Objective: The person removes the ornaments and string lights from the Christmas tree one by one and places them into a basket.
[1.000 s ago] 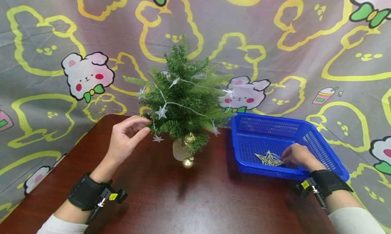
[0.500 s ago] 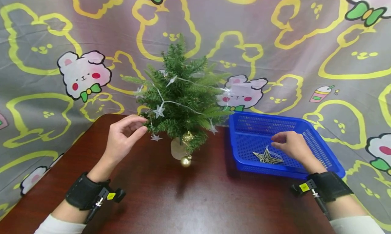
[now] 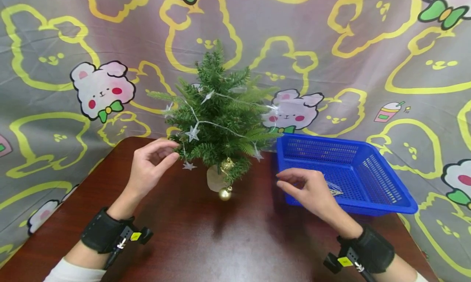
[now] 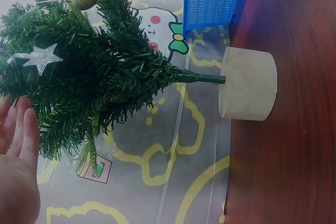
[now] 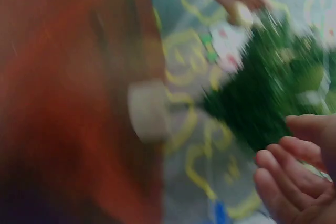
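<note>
A small green Christmas tree stands on the table, strung with clear star lights. A glittery gold ball and a smooth gold ball hang at its lower front. My left hand is at the tree's left side, its relaxed fingertips right at the lower branch tips, also seen in the left wrist view. My right hand hovers over the blue basket's left front edge, fingers loosely bent with nothing between them. Behind it, a gold star ornament lies in the basket, mostly hidden.
The blue plastic basket sits right of the tree on the dark red-brown table. The tree's pale round base shows whole in the left wrist view. A cartoon-print cloth hangs close behind.
My right hand has lifted away from the gold star in the basket and moved left toward the tree, with nothing in it. The left hand stays by the branches.
</note>
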### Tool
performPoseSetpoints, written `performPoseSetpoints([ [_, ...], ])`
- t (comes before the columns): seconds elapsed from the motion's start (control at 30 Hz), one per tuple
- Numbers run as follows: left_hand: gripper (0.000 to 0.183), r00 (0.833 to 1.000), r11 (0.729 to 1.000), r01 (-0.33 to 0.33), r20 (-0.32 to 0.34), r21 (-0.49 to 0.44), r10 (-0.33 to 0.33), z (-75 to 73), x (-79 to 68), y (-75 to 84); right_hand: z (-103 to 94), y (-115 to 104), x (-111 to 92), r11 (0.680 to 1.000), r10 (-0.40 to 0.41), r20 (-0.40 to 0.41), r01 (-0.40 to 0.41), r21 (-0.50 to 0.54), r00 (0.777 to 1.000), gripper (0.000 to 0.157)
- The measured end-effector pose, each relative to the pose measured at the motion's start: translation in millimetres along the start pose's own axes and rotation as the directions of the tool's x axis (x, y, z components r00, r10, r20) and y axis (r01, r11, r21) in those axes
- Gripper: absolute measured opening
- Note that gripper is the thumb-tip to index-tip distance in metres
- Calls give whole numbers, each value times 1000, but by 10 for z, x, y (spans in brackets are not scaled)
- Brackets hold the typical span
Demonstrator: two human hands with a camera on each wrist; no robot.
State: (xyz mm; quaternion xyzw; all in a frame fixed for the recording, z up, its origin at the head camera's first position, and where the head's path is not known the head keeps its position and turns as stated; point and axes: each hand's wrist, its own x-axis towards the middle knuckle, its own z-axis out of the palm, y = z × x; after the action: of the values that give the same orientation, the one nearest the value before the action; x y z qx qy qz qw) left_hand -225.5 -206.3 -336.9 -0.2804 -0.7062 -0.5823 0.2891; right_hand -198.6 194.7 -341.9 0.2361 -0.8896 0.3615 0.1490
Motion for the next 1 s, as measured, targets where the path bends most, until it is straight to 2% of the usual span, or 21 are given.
performPoseSetpoints([
  [0.17, 21, 1000, 1000, 0, 7, 1, 0, 13, -1, 20, 372, -191, -72, 979, -7, 34, 0, 204, 999, 15],
  [0.23, 21, 1000, 1000, 3, 8, 8, -3, 18, -3, 29, 492, -259, -73, 953, 10, 56, -26, 301, 998, 17],
  [0.3, 21, 1000, 1000, -1, 9, 9, 1, 22, -5, 37, 590, -328, -70, 916, 30, 79, -59, 396, 996, 19],
  [0.4, 22, 1000, 1000, 0, 13, 26, 0, 27, -13, 51, 709, -407, -64, 834, 61, 120, -116, 539, 991, 25],
  [0.5, 22, 1000, 1000, -7, 19, 26, 7, 35, -13, 60, 795, -463, -67, 760, 67, 124, -131, 636, 990, 28],
  [0.67, 22, 999, 999, -30, 22, 23, 30, 61, -4, 72, 888, -509, -81, 662, 112, 107, -155, 734, 988, 31],
  [0.8, 22, 998, 999, -51, 22, 12, 50, 83, -9, 74, 930, -520, -73, 599, 152, 87, -162, 784, 984, 34],
  [0.9, 22, 998, 998, -64, 24, 1, 64, 101, -14, 69, 938, -530, -60, 574, 165, 72, -155, 804, 984, 34],
  [1.0, 22, 997, 997, -75, 22, -7, 75, 113, -18, 66, 938, -552, -44, 569, 196, 70, -171, 804, 978, 33],
])
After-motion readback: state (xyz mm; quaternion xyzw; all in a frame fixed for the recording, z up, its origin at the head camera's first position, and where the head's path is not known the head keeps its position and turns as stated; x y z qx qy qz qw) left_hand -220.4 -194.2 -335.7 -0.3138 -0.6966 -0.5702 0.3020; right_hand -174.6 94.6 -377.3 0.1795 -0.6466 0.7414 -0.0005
